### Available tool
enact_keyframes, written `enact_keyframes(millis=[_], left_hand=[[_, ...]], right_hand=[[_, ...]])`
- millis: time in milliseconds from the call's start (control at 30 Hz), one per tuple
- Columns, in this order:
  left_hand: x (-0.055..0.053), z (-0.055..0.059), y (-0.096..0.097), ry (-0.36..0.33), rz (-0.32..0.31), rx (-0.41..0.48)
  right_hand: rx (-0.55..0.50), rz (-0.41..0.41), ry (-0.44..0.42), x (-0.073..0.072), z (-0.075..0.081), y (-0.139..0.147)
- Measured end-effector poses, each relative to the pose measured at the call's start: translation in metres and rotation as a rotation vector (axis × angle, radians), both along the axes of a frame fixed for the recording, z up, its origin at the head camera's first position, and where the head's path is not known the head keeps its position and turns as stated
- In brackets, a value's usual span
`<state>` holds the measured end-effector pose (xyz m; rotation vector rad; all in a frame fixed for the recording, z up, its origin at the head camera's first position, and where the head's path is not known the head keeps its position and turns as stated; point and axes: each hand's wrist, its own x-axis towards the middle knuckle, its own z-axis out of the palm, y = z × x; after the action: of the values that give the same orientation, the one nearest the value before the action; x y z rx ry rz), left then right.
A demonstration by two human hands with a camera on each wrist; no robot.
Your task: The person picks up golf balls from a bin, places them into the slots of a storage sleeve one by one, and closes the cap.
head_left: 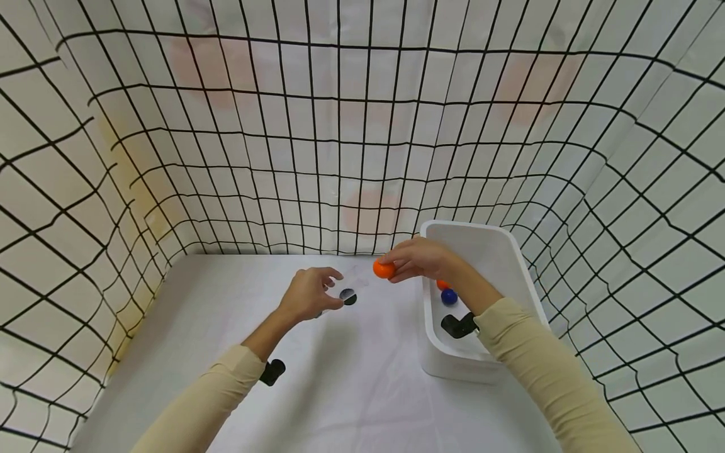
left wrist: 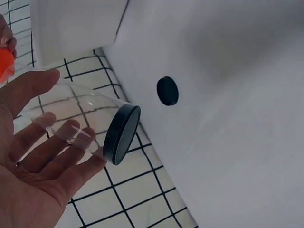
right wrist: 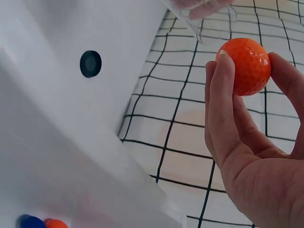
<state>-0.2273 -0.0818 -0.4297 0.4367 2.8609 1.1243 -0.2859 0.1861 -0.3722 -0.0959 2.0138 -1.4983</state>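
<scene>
My left hand (head_left: 310, 294) grips a clear cylindrical container (left wrist: 80, 107) with a black base (left wrist: 122, 135). In the left wrist view it lies tilted, fingers curled along one side and the thumb on the other. My right hand (head_left: 421, 257) pinches an orange golf ball (right wrist: 244, 66) between thumb and fingertips. The ball is near the container's clear end, apart from it in the right wrist view. A round black disc (left wrist: 167, 91) lies on the white table (head_left: 362, 390), partly seen through the clear container in the head view.
Right of the hands stands a white bin (head_left: 433, 365), under my right forearm. Inside it are a blue ball (head_left: 449, 296) and an orange ball (head_left: 442, 285). Black grid netting (head_left: 340, 145) surrounds the table at the back and both sides.
</scene>
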Motion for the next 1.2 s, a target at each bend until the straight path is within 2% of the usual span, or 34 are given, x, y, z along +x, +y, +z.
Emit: enact_keyframes(millis=[133, 333, 600, 1200], left_hand=[[0.001, 0.0, 0.003, -0.012, -0.019, -0.003], [0.001, 0.001, 0.006, -0.005, -0.014, -0.019], [0.001, 0.002, 0.007, -0.01, -0.016, -0.014], [0.001, 0.001, 0.005, -0.01, -0.004, -0.018]], right_hand=[[-0.016, 0.015, -0.01, 0.004, -0.005, -0.009], [-0.012, 0.005, -0.006, 0.008, -0.009, -0.02], [-0.003, 0.01, 0.0, 0.008, -0.015, -0.028], [0.016, 0.012, 0.005, 0.01, -0.016, -0.034]])
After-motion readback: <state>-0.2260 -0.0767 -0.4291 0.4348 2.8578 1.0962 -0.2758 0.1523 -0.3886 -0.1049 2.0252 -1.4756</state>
